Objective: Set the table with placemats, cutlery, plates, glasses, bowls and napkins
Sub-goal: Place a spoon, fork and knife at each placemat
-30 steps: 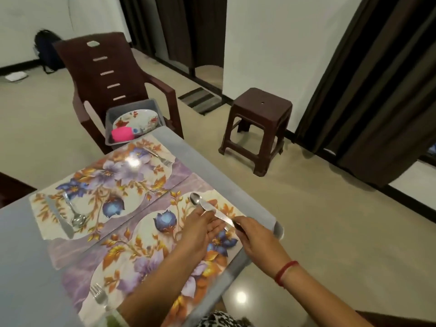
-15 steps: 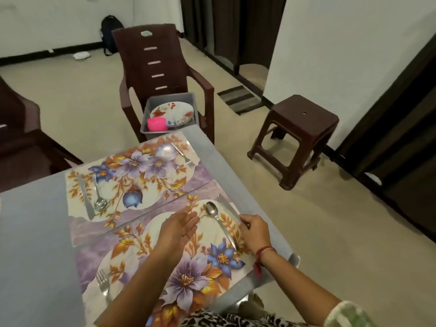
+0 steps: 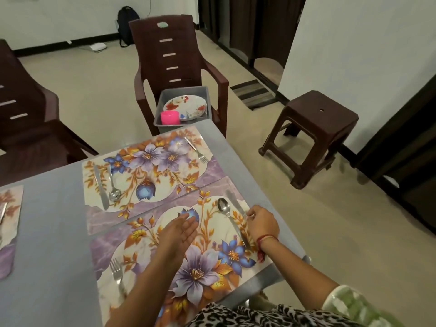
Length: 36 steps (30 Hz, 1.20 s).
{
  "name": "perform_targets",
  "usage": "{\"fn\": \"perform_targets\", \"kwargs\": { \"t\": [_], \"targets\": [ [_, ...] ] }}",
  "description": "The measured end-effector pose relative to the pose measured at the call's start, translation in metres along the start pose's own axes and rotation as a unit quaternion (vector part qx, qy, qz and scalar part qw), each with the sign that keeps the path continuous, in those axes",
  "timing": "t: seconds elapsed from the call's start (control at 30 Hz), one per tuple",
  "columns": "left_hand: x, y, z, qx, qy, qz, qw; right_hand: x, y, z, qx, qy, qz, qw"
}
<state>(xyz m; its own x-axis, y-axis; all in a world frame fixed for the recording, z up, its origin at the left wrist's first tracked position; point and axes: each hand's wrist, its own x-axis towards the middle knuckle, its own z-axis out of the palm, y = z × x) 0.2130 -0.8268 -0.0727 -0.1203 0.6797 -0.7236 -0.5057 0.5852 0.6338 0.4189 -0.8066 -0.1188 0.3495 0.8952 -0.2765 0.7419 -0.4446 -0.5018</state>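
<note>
Two floral placemats lie side by side on the grey table (image 3: 54,232). On the near placemat (image 3: 200,274) a fork (image 3: 116,274) lies at the left, a spoon (image 3: 227,214) and a knife (image 3: 232,200) at the right. My right hand (image 3: 262,223) has its fingers curled at the knife's handle end and pinches it. My left hand (image 3: 179,232) hovers flat over the mat's middle, holding nothing. The far placemat (image 3: 151,168) carries a knife (image 3: 101,188), a spoon (image 3: 113,185) and a fork (image 3: 196,149).
A grey tub (image 3: 165,95) with flowered plates (image 3: 186,106) and a pink cup (image 3: 170,118) sits on the brown chair (image 3: 165,55) past the table's end. A third placemat (image 3: 10,232) shows at the left edge. A brown stool (image 3: 313,133) stands to the right, another chair (image 3: 26,119) at left.
The spoon, held in both hands a second ago, now lies on the near placemat. My right hand shifted to the knife beside it and my left hand drew back to the mat's middle.
</note>
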Motion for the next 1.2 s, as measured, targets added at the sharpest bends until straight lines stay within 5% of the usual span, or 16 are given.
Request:
{"fn": "perform_targets", "kwargs": {
  "t": [0.6,0.97,1.2],
  "targets": [
    [0.0,0.018,0.016,-0.027,-0.004,0.015,1.0,0.001,0.005,-0.002,-0.158,-0.043,-0.127,0.978],
    [0.018,-0.014,0.123,0.048,0.017,0.075,0.996,0.05,0.081,-0.091,0.164,0.022,-0.221,0.961],
    [0.039,-0.05,0.263,0.054,0.043,0.08,0.994,0.135,0.178,-0.173,0.186,-0.125,-0.252,0.941]
  ]
}}
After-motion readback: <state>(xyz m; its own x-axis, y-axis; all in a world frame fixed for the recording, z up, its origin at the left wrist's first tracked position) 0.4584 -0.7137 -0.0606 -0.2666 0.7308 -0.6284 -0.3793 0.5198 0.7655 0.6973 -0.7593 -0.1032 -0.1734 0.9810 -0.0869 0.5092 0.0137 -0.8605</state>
